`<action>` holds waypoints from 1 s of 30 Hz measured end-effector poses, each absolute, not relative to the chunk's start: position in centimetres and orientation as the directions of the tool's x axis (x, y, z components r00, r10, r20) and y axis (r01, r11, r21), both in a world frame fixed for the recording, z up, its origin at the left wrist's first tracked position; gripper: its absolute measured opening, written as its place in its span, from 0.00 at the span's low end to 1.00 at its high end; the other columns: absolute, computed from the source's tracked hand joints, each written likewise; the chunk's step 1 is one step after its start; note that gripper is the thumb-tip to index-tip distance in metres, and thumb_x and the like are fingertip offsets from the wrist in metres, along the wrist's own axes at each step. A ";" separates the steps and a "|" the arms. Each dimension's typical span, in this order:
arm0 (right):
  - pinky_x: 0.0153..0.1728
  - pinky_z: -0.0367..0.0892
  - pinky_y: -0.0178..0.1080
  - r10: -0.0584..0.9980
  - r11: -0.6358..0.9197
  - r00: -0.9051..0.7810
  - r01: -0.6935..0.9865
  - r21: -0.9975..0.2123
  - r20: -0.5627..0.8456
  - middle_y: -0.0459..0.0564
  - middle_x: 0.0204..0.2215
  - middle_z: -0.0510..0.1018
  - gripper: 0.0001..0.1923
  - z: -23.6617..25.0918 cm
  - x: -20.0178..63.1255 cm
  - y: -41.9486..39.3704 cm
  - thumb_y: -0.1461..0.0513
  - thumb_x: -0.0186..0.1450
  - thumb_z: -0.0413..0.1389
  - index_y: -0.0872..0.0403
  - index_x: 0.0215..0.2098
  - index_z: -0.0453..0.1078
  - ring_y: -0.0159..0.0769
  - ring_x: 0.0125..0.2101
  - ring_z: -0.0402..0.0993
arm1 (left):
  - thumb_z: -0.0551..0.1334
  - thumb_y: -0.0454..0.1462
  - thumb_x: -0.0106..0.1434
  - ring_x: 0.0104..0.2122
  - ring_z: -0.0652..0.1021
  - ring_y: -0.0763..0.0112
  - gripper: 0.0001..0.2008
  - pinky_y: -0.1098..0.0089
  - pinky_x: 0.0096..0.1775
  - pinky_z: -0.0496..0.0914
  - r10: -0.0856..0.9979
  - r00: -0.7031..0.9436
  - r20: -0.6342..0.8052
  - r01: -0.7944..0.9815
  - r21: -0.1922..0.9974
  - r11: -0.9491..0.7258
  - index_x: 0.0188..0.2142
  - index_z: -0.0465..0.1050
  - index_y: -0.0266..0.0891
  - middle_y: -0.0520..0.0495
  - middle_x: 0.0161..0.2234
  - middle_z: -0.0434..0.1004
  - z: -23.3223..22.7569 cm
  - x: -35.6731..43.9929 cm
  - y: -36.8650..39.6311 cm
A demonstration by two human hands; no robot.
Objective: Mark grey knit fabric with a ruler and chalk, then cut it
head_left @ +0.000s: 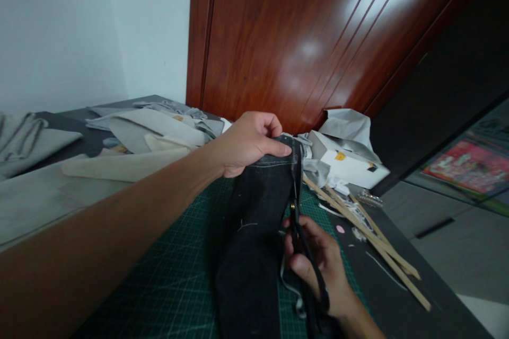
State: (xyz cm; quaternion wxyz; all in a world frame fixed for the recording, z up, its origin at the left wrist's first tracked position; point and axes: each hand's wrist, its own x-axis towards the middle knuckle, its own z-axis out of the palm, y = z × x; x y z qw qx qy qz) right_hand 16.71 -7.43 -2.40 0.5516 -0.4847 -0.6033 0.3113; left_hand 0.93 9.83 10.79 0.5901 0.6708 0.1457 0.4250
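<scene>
The left hand (pixel 254 143) grips the far end of a length of black fabric (pixel 256 233), with the thumb pressed on the upper face near the right corner and the fingers curled at the far edge. The fabric extends from this grip toward the near side of the view, over a green cutting mat (pixel 178 254) marked with a grid. A pale stitch line (pixel 270 163) crosses the fabric just below the thumb, and a short white thread (pixel 247 224) lies farther down its face. The right hand (pixel 318 257) is closed around the handles of black scissors (pixel 295 217). The blades point away from the person, along the right edge of the fabric and close to the left thumb; whether cloth sits between them cannot be told. The mat rests on a dark table (pixel 397 312). To the right of the mat, wooden strips (pixel 368 235) lie crossed on the table, with a small pink piece (pixel 340 229) near them. A white box (pixel 330 153) stands beyond the strips, below a crumpled grey sheet (pixel 345 127). Pale fabric pieces (pixel 159 124) are heaped at the left. A reddish-brown wooden door (pixel 270 37) stands behind the table, adjoining a white wall (pixel 79 26).
</scene>
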 end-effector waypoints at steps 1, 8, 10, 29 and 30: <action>0.24 0.59 0.34 0.928 0.337 0.080 0.242 -0.910 0.365 0.43 0.26 0.71 0.31 -2.4 16.7 -7.4 0.41 0.59 0.68 0.52 0.49 0.72 0.31 0.25 0.63 | 0.73 0.25 0.49 0.24 0.70 0.78 0.16 0.72 0.28 0.57 0.695 0.592 0.408 -0.304 0.912 -0.277 0.25 0.65 0.38 0.57 0.22 0.67 10.8 1.0 9.8; 0.25 0.58 0.33 0.939 0.310 0.076 0.224 -0.924 0.334 0.42 0.26 0.69 0.28 -2.7 16.7 -7.6 0.42 0.61 0.68 0.51 0.50 0.72 0.31 0.25 0.61 | 0.72 0.27 0.49 0.25 0.70 0.77 0.15 0.71 0.28 0.56 0.680 0.565 0.467 -0.293 0.884 -0.364 0.25 0.66 0.38 0.56 0.24 0.68 10.6 1.1 9.7; 0.25 0.58 0.34 0.937 0.315 0.080 0.231 -0.921 0.340 0.42 0.26 0.68 0.28 -2.6 16.7 -7.6 0.43 0.62 0.67 0.51 0.50 0.72 0.31 0.25 0.61 | 0.72 0.27 0.49 0.26 0.70 0.77 0.15 0.70 0.29 0.56 0.681 0.553 0.480 -0.289 0.877 -0.383 0.25 0.66 0.38 0.55 0.24 0.69 10.5 1.2 9.7; 0.24 0.56 0.33 0.926 0.331 0.095 0.258 -0.908 0.365 0.40 0.25 0.65 0.21 -2.4 16.3 -7.7 0.46 0.66 0.65 0.50 0.47 0.72 0.29 0.24 0.59 | 0.71 0.27 0.50 0.26 0.72 0.76 0.15 0.71 0.27 0.58 0.690 0.517 0.506 -0.307 0.863 -0.402 0.25 0.65 0.38 0.53 0.26 0.72 10.6 1.4 9.3; 0.24 0.56 0.33 0.927 0.332 0.094 0.253 -0.909 0.364 0.39 0.25 0.65 0.21 -2.5 16.3 -7.7 0.46 0.66 0.65 0.50 0.47 0.72 0.29 0.23 0.59 | 0.71 0.27 0.50 0.26 0.72 0.76 0.15 0.71 0.27 0.57 0.691 0.518 0.505 -0.306 0.863 -0.402 0.25 0.65 0.38 0.54 0.25 0.72 10.6 1.3 9.3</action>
